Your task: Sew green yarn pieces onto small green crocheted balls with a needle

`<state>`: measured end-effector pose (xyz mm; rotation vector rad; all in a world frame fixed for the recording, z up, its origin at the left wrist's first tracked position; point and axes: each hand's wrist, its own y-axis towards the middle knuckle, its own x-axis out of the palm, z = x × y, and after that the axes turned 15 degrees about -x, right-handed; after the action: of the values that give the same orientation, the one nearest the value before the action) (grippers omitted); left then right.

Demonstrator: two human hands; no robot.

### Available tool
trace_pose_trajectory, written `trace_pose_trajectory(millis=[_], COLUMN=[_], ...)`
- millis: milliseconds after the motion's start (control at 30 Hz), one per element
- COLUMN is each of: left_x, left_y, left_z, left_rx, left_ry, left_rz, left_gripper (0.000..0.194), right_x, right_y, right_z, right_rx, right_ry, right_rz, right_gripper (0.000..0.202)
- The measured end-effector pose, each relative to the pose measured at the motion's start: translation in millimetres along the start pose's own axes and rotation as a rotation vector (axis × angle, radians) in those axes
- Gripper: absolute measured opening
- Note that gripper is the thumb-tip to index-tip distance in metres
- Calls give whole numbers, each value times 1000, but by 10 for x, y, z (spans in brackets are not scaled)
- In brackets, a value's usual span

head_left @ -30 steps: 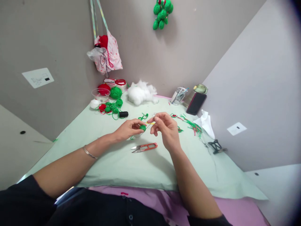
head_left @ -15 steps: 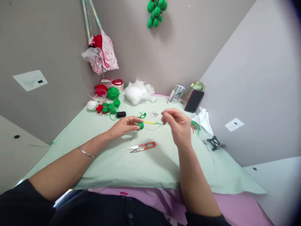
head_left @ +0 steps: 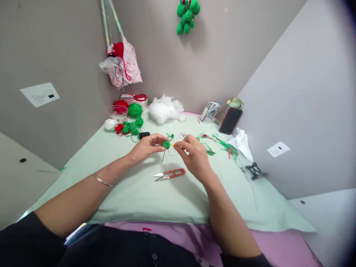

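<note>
Head view: above the bench (head_left: 133, 202), the right hand (head_left: 194, 152) and left hand (head_left: 147, 146) nearly meet; snips (head_left: 171, 172) lie near them. The left pinches a green ball (head_left: 166, 144) between the two; the right grips a yellow tool (head_left: 172, 145) just beside the ball.

Rough, matt yarn ball (head_left: 166, 144)

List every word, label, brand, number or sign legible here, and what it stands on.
No text can be read.
White rectangular plate on the left wall: faint marks, too blurred to read.
White paper label on the clear plastic cup: too small to read.
</note>
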<state>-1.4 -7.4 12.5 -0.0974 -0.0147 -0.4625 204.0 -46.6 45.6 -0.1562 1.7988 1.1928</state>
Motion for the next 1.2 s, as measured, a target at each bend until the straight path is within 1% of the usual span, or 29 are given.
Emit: trace_pose_trajectory(millis=[333,567,667,767,900,1000,1067,1200], left_x=[11,5,4,1,8,27,38,47], left_y=[-8,-3,-4,-10,-30,-46,-54,-71], left_z=[26,-9,-15,0,36,54,61,77], left_rx=[0,13,-2,-12,1,-3,-15,-40], left_ry=[0,60,73,55,10,-19,-22,0], left_rz=[2,2,14,-15,-97,-111,-103,-84], left_gripper=[36,36,35,35,34,34,35,36], right_x=[2,19,17,3,-13,-11,-10,-30], right_y=[0,6,4,1,12,28,29,5], right_z=[-11,-20,-24,-14,21,48,63,94], right_rx=[8,-7,-4,53,186,237,236,195], right_ry=[32,28,40,126,394,526,543,483], right_rz=[3,-16,-32,-31,15,33,27,-10], right_gripper=[19,17,17,15,9,8,8,9])
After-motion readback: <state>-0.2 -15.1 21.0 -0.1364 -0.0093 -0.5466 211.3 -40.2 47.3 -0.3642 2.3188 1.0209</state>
